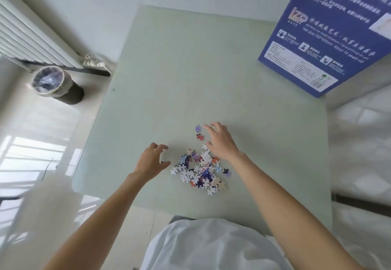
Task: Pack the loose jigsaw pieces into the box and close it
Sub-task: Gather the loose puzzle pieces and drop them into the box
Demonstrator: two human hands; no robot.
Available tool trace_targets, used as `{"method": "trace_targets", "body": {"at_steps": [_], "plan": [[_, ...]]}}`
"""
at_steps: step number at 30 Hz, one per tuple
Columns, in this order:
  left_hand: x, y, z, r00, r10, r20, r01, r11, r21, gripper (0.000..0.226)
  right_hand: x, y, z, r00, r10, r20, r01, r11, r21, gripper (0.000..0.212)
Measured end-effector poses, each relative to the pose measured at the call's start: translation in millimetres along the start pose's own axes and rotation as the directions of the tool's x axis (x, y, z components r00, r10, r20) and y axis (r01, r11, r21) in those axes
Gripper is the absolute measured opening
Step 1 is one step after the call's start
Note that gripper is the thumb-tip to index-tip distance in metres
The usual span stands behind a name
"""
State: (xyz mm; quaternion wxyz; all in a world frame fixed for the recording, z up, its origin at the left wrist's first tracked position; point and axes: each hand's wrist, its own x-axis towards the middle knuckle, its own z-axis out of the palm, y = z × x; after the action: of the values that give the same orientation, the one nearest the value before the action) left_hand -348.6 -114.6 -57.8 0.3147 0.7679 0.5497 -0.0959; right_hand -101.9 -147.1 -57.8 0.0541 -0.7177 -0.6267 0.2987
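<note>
We see the jigsaw pieces [200,169] heaped on the table [169,69], the blue box [330,35] at two o'clock. Our left hand [152,160] hovers at the heap's nine o'clock, fingers loosely curled, empty. Our right hand [220,140] reaches over at twelve o'clock, fingers spread, holding nothing.

A: Where does the camera sit?
B: On the person's head, looking steeply down and forward at the pale green table [190,62], near enough that both forearms run in from the bottom edge.
A: How wide is it?
B: Very wide. The radiator [27,37] bends at ten o'clock, the blue box [330,43] leans in at two o'clock.
A: Any second view?
B: None, just this one.
</note>
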Motion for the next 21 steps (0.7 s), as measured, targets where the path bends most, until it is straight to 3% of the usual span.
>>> {"method": "trace_targets", "body": {"at_steps": [5,13,17,19,21], "plan": [[-17.6,-17.2,8.7,0.999,0.015,-0.043,-0.017,0.999,-0.042,0.039,14.2,-14.4,30.7,0.983,-0.126,0.135,0.151,0.969,-0.196,0.061],[-10.4,23.8,30.5,0.997,0.028,-0.072,-0.039,0.989,-0.146,0.021,-67.0,-12.2,42.4,0.954,-0.275,0.122,0.268,0.961,0.072,0.049],[-14.4,48.4,41.0,0.996,0.09,-0.017,-0.092,0.972,-0.215,0.028,-87.7,7.8,23.1,0.978,-0.202,0.049,0.202,0.979,0.007,0.068],[-21.0,52.5,41.0,0.99,0.139,0.023,-0.133,0.976,-0.172,0.041,-99.9,20.4,18.4,0.995,-0.045,0.092,0.057,0.99,-0.129,0.095],[-28.1,50.3,42.6,0.989,0.145,0.005,-0.145,0.988,-0.048,0.064,-114.5,26.7,22.0,0.986,0.104,0.133,-0.085,0.986,-0.145,0.109]]}}
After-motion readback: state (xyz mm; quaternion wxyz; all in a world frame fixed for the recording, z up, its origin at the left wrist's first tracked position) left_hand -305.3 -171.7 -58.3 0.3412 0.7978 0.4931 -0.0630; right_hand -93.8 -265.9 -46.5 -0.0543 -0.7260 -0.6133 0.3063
